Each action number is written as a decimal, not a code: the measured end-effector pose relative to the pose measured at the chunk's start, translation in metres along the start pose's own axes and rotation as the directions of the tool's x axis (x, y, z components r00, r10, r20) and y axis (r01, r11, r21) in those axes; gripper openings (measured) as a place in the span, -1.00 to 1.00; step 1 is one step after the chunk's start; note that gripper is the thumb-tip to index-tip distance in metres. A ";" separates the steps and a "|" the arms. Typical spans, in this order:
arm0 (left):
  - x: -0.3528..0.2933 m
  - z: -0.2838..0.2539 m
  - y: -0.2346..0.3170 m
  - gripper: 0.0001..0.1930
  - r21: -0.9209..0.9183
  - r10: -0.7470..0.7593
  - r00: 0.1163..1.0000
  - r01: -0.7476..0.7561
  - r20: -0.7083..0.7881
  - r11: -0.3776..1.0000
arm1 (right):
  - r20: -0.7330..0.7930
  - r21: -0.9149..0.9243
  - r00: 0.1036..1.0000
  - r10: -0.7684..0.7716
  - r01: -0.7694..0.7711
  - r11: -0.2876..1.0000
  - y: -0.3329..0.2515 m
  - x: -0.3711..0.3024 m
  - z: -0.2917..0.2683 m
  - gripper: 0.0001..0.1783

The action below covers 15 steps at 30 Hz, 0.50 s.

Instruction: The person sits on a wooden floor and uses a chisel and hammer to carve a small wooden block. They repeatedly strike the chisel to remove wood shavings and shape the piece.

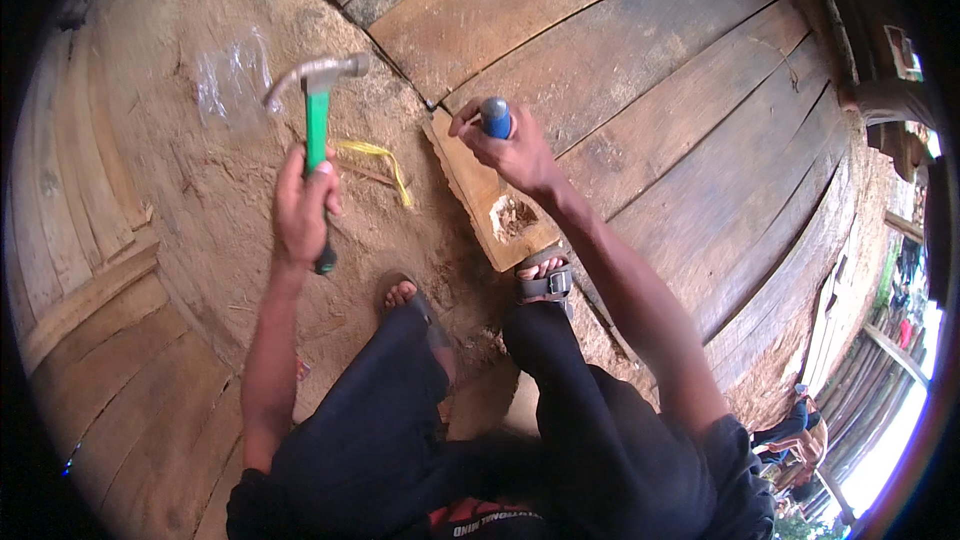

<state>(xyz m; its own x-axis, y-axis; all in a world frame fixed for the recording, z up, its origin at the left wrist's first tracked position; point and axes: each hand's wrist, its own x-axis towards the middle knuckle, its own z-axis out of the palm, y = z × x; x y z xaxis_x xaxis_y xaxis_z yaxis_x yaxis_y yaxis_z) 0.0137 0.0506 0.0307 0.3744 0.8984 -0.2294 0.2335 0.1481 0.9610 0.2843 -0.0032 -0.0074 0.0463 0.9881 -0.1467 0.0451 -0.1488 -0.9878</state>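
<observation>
My left hand (301,208) is closed round the green and black handle of a claw hammer (317,125), its steel head raised above the sandy ground. My right hand (522,155) grips a blue-handled chisel (495,118) with a metal cap, held upright over the far part of a pale wooden block (468,172). The chisel's blade is hidden beneath the hand, so I cannot tell whether it touches the wood. In the block's near part is a rough, chipped hollow (513,218). My right sandalled foot (546,278) is against the block's near end.
Broad wooden planks (640,90) spread to the right of the block. On the dusty ground lie a clear plastic wrapper (232,80) and a yellow strap (385,155). More boards (75,190) are at the left. Another person (795,435) is at the far lower right.
</observation>
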 end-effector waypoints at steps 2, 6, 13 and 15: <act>-0.018 0.016 -0.035 -0.77 -0.052 -0.021 1.000 0.020 -0.008 0.998 | -0.017 -0.007 0.995 0.102 -0.102 0.995 -0.009 -0.010 -0.003 -0.83; -0.055 0.055 -0.129 -0.74 0.270 0.018 0.993 -0.050 0.117 0.962 | -0.073 -0.073 0.990 -0.123 0.118 0.990 -0.005 -0.035 -0.008 -0.84; -0.086 0.094 -0.129 -0.63 0.384 -0.148 0.925 0.003 0.349 0.923 | -0.147 -0.037 0.985 -0.088 0.084 0.996 0.014 -0.128 -0.042 -0.74; -0.092 0.104 -0.118 -0.63 0.483 -0.379 0.895 0.232 0.235 0.845 | -0.171 -0.117 0.978 -0.119 0.099 0.988 0.046 -0.171 -0.068 -0.75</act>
<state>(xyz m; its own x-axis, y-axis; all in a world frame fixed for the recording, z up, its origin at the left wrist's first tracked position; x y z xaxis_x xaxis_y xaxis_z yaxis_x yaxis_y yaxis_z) 0.0448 -0.0924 -0.0776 0.4570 0.6509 -0.6062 0.7170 0.1337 0.6841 0.3467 -0.1815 -0.0244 0.2103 0.9775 -0.0176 0.1661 -0.0535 -0.9847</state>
